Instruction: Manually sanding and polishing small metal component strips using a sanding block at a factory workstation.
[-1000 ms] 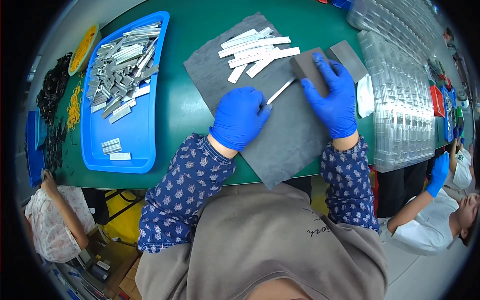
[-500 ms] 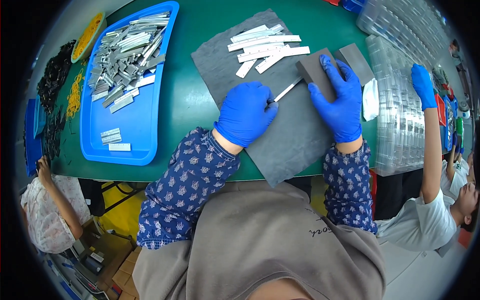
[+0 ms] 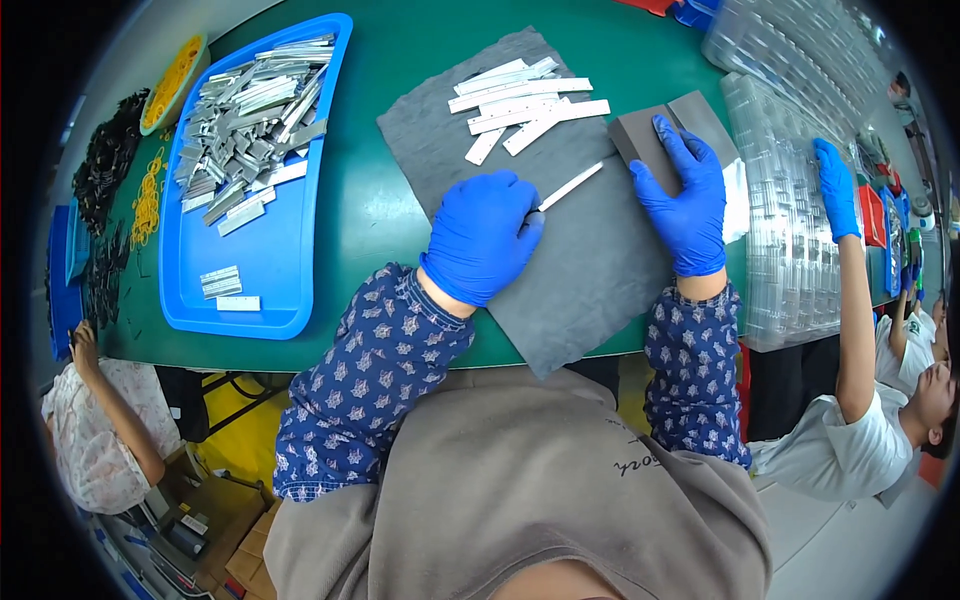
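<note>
Thin white flat strip lies slanted on the dark grey felt-like mat spread over the green worktop, its near end pinched in the fingertips of the left hand, which wears a blue glove and is curled shut around that end. The strip's far end points toward the grey rectangular block, close to its edge; whether the two touch cannot be told. The right hand, also in a blue glove, lies flat on that block with fingers spread and pressing down, gripping nothing. Just beyond the strip, at the far part of the mat, a loose heap of similar white strips lies fanned out.

To the left of the mat, a blue plastic tray holds a pile of grey metal bars at its far end and a few white pieces near its front. To the right stand stacks of clear plastic compartment trays; another person's blue-gloved hand rests on them.
</note>
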Demonstrator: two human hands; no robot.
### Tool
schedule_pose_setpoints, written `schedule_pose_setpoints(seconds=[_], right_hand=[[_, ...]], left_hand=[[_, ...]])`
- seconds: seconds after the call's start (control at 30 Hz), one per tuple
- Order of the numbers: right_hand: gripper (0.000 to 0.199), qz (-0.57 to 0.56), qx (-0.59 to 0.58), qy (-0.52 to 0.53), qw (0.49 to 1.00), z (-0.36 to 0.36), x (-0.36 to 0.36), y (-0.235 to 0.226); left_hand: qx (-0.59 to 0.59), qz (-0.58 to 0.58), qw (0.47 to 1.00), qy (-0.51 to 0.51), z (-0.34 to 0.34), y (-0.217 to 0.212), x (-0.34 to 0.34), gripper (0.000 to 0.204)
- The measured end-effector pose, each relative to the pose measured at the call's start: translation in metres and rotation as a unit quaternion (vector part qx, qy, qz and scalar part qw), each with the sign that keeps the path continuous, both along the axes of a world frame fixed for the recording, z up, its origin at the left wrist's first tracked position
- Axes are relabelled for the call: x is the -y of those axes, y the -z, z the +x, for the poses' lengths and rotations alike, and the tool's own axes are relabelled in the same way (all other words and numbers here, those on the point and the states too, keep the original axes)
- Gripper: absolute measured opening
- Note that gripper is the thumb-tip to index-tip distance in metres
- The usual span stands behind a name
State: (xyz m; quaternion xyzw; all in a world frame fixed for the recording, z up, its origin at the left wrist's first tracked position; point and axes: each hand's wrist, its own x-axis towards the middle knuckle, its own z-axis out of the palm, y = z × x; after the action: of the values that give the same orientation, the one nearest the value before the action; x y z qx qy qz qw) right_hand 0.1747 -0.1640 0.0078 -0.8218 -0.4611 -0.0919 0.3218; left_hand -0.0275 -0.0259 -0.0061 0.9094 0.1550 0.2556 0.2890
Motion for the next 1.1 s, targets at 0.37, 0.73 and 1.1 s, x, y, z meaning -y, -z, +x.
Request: schedule_pose_setpoints(seconds=[0.37, 0.73, 1.1], right_hand=[[0.053, 0.028, -0.059, -0.027, 0.997, -0.002, 0.001, -0.002], [0.061, -0.052, 0.021, -0.100, 0.993, -0.029, 0.004, -0.015], [0.058, -0.124, 0.079, -0.065, 0.987, -0.030, 0.002, -0.011]], left_hand=[[-0.053, -0.032, 0.998, 0.025, -0.003, -0.002, -0.001, 0.023], [-0.032, -0.026, 0.999, 0.020, -0.001, 0.005, -0.001, 0.019], [-0.041, -0.029, 0.999, 0.007, 0.002, 0.007, 0.002, 0.020]])
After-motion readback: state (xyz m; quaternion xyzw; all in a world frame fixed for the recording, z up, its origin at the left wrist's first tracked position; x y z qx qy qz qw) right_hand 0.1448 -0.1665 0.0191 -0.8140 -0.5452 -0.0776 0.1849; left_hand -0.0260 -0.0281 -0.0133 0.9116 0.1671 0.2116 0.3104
